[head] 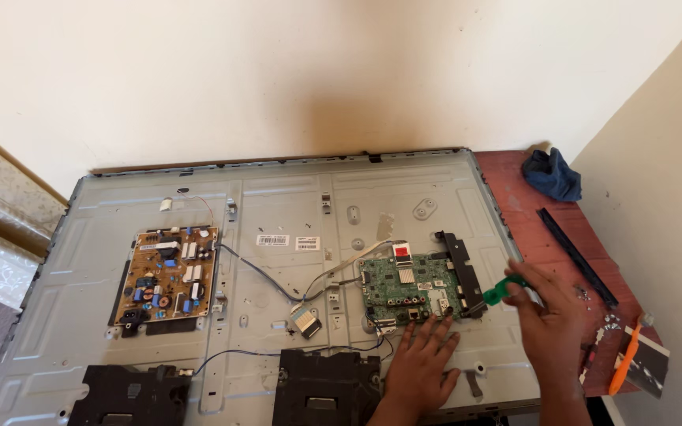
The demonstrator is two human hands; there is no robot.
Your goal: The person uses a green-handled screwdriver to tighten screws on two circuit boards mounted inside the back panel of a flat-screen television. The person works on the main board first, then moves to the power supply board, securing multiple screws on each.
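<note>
— How many circuit boards sit on the metal back panel (pixel 278 205)?

— Two. A brown power board (pixel 166 274) lies toward the panel's left edge, and a green main board (pixel 410 288) sits right of centre, toward the near edge. A black connector bracket (pixel 461 272) runs along the green board's right side.

— And the hands?

— Two, both the person's own. The left hand (pixel 420 364) lies palm down on the panel with fingers spread, the fingertips touching the near edge of the green board. The right hand (pixel 550 314) hovers by the panel's right edge, its fingers pinched on a small green tool (pixel 500 290) whose tip points at the near end of the bracket.

— Speakers?

— Two black speaker boxes along the near edge: one (pixel 128 394) toward the near left corner, one (pixel 325 390) near the middle, just beside the left wrist.

— Anything off the panel?

— On the red table (pixel 526 221) at the right: one blue cloth (pixel 552 175) at the far corner, one long black strip (pixel 576 256) along the right edge, and one orange-handled tool (pixel 623 364) by the near corner.
</note>
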